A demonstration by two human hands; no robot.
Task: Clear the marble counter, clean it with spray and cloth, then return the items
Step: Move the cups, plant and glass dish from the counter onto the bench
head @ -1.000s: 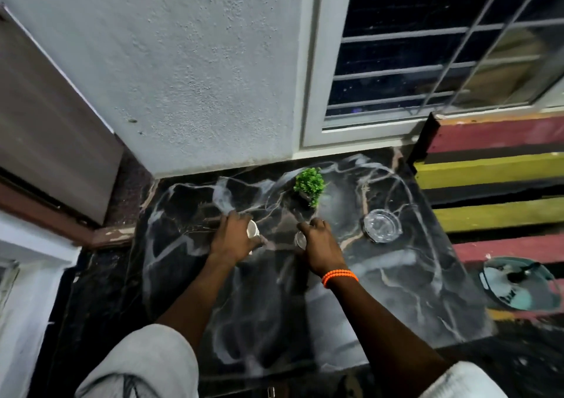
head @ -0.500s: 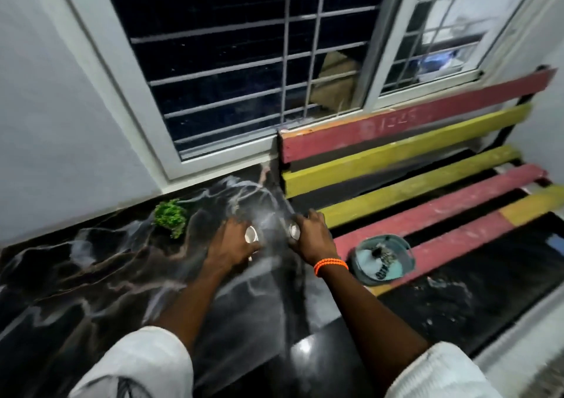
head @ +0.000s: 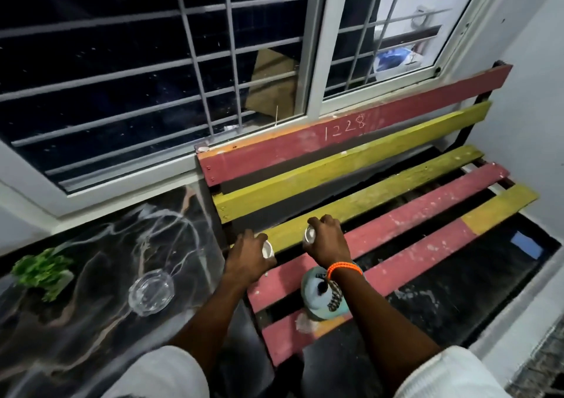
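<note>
My left hand point(head: 248, 260) grips a small white cup point(head: 267, 248) just past the right edge of the black marble counter point(head: 100, 330). My right hand point(head: 328, 240) grips a second small white cup point(head: 309, 233) above the yellow slat of the bench point(head: 412, 214). Both cups are held over the bench seat. On the counter remain a small green plant point(head: 41, 271) at the left and a clear glass ashtray point(head: 151, 292) near the middle.
A red and yellow slatted bench stands right of the counter, under a barred window point(head: 183, 62). A light-blue round dish point(head: 320, 297) with a dark object in it sits on the front red slats, partly under my right wrist. Dark floor lies to the right.
Both hands lifted the two cups off the counter and carried them right, over the bench. The view swung right with them; the plant and ashtray stayed on the counter.
</note>
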